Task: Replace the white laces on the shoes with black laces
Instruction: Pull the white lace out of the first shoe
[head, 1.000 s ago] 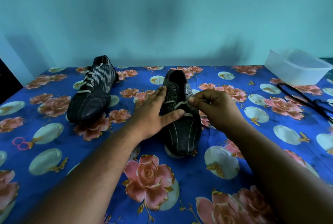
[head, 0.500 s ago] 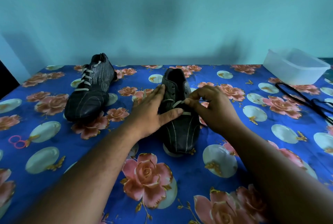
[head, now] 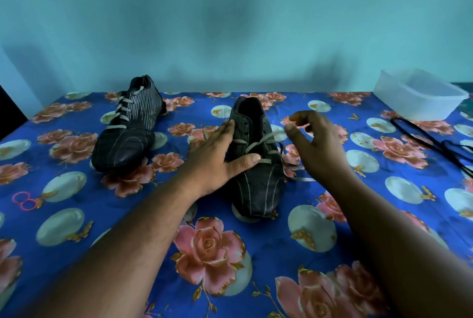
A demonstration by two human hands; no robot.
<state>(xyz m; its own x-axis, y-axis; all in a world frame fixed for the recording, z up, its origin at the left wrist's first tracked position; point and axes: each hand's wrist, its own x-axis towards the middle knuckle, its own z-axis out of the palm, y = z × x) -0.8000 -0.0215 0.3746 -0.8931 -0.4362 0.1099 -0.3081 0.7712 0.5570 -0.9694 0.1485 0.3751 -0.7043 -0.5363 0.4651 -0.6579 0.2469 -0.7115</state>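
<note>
Steadying the near shoe (head: 258,184) with the left hand (head: 217,161), fingers laid straight along its left side, thumb pressed across the vamp just below the lowest crossing. Half unlaced up top: upper eyelets bare, white lace (head: 258,144) threaded only through the lower rows, one loose end trailing off onto the flowered cloth (head: 128,253) at the right of the shoe. Hovering just beside the collar, the right hand (head: 317,148), fingers loosely curled with thumb and forefinger close together (whether gripping a strand or nothing at all, cannot tell, too blurred to call). Over at far left, the second shoe (head: 128,128), fully laced in white, untouched. Black laces (head: 435,143) lying well apart at the right edge, near the clear plastic tub (head: 419,97). Risks from here, by judgement: tugging too hard on the remaining crossings and dragging the shoe out from under that flat, unclamped left hand; snagging the lace tip in an eyelet and fraying it; missing the thin strand altogether on the next pinch.
</note>
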